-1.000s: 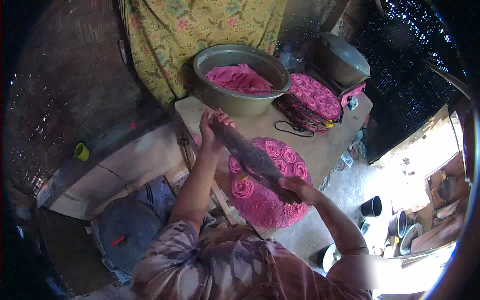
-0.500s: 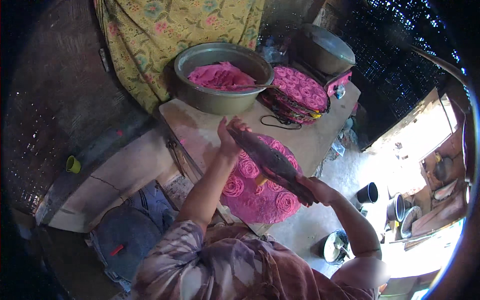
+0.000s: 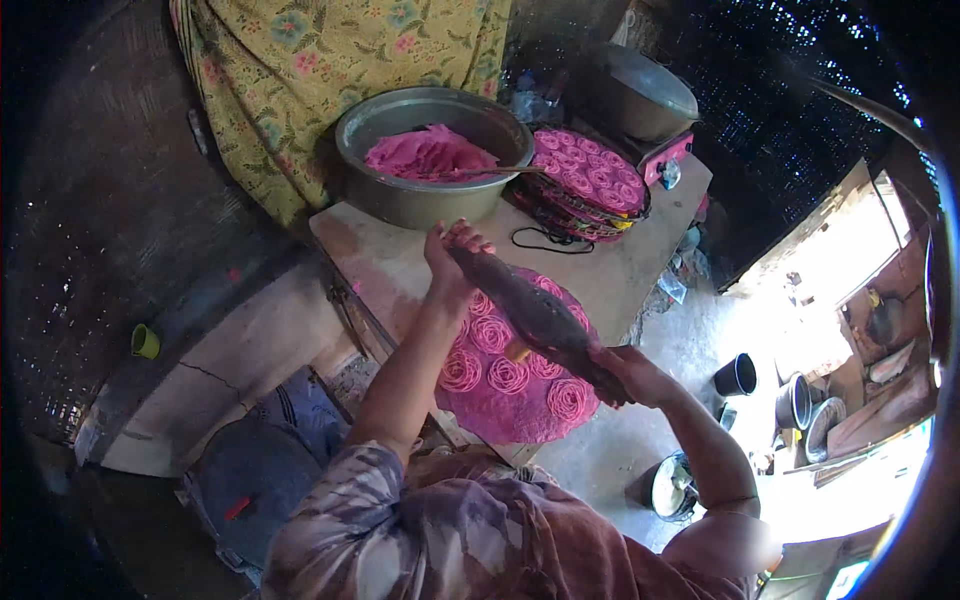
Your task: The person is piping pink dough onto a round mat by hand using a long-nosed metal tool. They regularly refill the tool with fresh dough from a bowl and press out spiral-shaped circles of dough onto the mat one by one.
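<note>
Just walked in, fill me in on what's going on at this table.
A person grips a long dark press with both hands, the left hand at its far end and the right hand at the near end, held over a round tray covered with pink spiral coils. Behind it stand a metal basin of pink dough and a stack of filled trays.

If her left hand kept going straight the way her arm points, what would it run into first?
Most likely the big metal basin of pink dough just past the left hand, which grips one end of the dark wooden press. Depth is hard to judge here.
</note>
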`<state>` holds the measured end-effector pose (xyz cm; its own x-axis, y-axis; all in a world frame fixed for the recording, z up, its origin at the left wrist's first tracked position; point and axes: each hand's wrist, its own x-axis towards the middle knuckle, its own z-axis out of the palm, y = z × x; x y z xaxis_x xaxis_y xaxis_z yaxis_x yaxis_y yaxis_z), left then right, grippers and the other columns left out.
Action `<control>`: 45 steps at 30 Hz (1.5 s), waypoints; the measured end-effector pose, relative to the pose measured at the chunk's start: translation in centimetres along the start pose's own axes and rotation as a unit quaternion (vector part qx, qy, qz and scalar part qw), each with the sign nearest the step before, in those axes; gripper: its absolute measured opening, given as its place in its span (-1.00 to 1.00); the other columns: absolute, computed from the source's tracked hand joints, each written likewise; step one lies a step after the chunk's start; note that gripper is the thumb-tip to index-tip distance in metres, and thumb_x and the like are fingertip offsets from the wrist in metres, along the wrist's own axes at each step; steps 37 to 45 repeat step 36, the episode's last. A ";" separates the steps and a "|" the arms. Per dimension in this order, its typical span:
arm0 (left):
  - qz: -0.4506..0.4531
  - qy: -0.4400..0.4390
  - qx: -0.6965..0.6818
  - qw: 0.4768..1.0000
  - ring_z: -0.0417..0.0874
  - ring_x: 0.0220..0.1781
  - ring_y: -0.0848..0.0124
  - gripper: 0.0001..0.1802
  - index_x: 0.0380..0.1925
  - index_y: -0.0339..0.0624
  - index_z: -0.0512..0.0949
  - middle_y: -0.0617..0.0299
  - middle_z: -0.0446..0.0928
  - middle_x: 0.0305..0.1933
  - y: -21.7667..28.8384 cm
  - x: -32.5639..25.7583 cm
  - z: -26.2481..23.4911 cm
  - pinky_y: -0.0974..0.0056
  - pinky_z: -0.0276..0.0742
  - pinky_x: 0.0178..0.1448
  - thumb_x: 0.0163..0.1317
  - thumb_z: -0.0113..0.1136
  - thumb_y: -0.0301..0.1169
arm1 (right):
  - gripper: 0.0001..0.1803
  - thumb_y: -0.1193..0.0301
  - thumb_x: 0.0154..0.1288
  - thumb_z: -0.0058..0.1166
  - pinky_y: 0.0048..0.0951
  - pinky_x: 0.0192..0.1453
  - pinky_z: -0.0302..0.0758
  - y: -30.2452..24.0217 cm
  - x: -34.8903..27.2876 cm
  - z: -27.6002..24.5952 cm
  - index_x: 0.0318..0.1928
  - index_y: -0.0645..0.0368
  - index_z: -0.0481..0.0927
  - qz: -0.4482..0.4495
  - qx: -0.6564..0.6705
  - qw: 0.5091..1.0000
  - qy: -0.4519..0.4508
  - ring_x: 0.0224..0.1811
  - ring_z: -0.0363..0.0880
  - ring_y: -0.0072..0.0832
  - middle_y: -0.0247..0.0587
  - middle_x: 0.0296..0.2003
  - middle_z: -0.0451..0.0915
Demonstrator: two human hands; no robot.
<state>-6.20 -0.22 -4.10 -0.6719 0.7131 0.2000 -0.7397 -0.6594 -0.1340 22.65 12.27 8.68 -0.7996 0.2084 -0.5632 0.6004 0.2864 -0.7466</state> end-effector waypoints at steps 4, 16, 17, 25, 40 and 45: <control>0.023 0.050 0.038 0.998 0.31 -0.60 0.42 -0.63 -0.48 -0.07 0.39 0.39 0.24 -0.66 0.5 -1.5 0.5 0.20 0.31 -0.36 0.23 -0.16 -0.03 | -0.36 -0.19 0.35 -0.21 -0.54 -0.66 0.31 0.5 -0.1 0.5 -0.48 0.16 0.50 -0.020 0.031 0.998 -0.057 -0.73 0.41 -0.58 -0.34 -0.69 0.45; -0.019 -0.039 0.060 0.997 0.29 -0.64 0.50 -0.66 -0.52 -0.03 0.37 0.46 0.21 -0.70 -1.6 0.4 -2.5 0.30 0.30 -0.40 0.25 -0.09 -0.04 | -0.40 -0.17 0.36 -0.19 -0.57 -0.61 0.31 5.4 1.8 0.5 -0.42 0.13 0.50 -0.054 -0.009 0.998 0.030 -0.66 0.40 -0.64 -0.41 -0.66 0.41; -0.019 -0.060 0.083 0.995 0.29 -0.64 0.52 -0.67 -0.55 -0.01 0.35 0.47 0.22 -0.70 -1.6 0.2 -0.6 0.33 0.30 -0.39 0.26 -0.09 -0.06 | -0.40 -0.17 0.36 -0.20 -0.58 -0.61 0.30 4.1 1.0 0.3 -0.42 0.13 0.50 -0.054 0.010 0.998 0.021 -0.65 0.40 -0.65 -0.42 -0.66 0.41; -0.023 0.147 0.060 0.987 0.26 -0.61 0.49 -0.66 -0.52 -0.02 0.39 0.46 0.19 -0.66 -7.7 -4.7 0.4 0.33 0.27 -0.39 0.18 -0.07 -0.01 | -0.19 -0.31 0.33 -0.50 -0.54 -0.61 0.33 7.4 -4.5 0.3 -0.50 0.15 0.52 0.105 0.061 0.992 -0.041 -0.67 0.44 -0.59 -0.36 -0.65 0.50; -0.057 0.022 0.060 0.996 0.31 -0.59 0.46 -0.62 -0.47 -0.04 0.39 0.45 0.25 -0.66 -5.7 -5.3 -1.5 0.28 0.29 -0.35 0.21 -0.14 0.02 | -0.19 -0.31 0.31 -0.39 -0.45 -0.60 0.40 5.6 -6.0 2.7 -0.55 0.21 0.50 0.107 0.053 0.993 -0.006 -0.72 0.44 -0.50 -0.28 -0.73 0.45; -0.057 0.022 0.060 0.996 0.31 -0.59 0.46 -0.62 -0.47 -0.04 0.39 0.45 0.25 -0.66 -5.7 -5.3 -1.5 0.28 0.29 -0.35 0.21 -0.14 0.02 | -0.19 -0.31 0.31 -0.39 -0.45 -0.60 0.40 5.6 -6.0 2.7 -0.55 0.21 0.50 0.107 0.053 0.993 -0.006 -0.72 0.44 -0.50 -0.28 -0.73 0.45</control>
